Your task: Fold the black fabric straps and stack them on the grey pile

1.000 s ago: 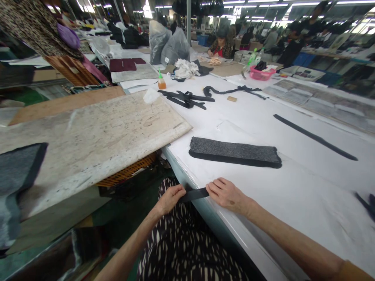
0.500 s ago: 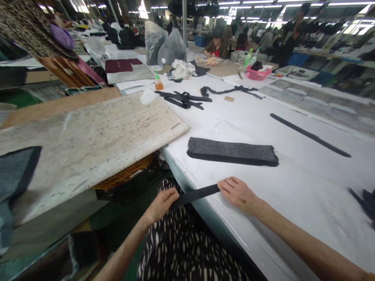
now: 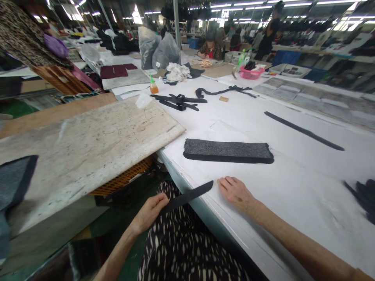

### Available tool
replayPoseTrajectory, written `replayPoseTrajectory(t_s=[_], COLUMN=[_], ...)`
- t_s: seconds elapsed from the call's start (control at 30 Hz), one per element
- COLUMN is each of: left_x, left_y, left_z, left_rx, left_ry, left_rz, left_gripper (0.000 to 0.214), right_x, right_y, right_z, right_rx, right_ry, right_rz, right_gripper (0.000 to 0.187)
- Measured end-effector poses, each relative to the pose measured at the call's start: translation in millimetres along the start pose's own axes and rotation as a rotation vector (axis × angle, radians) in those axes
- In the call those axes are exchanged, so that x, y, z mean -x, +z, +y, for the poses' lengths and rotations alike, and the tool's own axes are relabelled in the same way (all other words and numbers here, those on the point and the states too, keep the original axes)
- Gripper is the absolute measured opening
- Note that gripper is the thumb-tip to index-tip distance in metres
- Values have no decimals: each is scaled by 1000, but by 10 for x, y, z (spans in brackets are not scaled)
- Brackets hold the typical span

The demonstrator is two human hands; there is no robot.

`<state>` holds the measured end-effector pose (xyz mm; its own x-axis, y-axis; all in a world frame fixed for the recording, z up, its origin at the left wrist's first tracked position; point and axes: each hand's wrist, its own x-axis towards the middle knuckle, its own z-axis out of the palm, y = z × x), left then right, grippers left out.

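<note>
My left hand (image 3: 150, 212) hangs below the table edge, fingers closed on one end of a black strip (image 3: 189, 196). The strip slants up to the white table (image 3: 293, 195), and its far tip lies free near the edge. A short way right of that tip, my right hand (image 3: 236, 191) rests flat on the table with its fingers stretched out, holding nothing. A dark grey knitted panel (image 3: 228, 151) lies flat on the table just beyond both hands.
A marble slab (image 3: 88, 136) rests on an orange crate (image 3: 123, 177) to the left. Black strips (image 3: 178, 101), a long black band (image 3: 303, 130), an orange bottle (image 3: 153, 86) and a pink basket (image 3: 250, 73) sit farther off. Dark cloth (image 3: 365, 195) lies right. People work behind.
My right hand has let go of the strip and now lies flat on the table. My left hand has drawn its end down and to the left.
</note>
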<state>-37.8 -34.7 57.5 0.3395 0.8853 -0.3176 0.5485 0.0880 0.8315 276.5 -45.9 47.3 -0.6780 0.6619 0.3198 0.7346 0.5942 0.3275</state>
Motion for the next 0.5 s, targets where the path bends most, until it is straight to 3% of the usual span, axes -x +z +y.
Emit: replayPoseTrajectory(t_s=[0.1,0.23,0.3,0.4,0.5], left_x=[-11,-97,-156,-237,-285], left_y=[30,144,215,326,423], left_z=[68,213,297,439,557], left_rx=[-1,-6,-6,-15,5], left_ry=[37,95,129,182,228], left_rz=[-3,-13,-27,-40,-45], left_gripper=[37,33,32,31,31], right_x=[29,21,-61,-294,-535], right_y=[1,-102,-216,-403,-481], right_z=[47,152,154,39,-144], right_rx=[-128,-368,-477,-701,-864], right_ry=[87,506,627,490,324], right_rz=[-9,36,58,-33,-247], right_gripper=[27,39,37,25,18])
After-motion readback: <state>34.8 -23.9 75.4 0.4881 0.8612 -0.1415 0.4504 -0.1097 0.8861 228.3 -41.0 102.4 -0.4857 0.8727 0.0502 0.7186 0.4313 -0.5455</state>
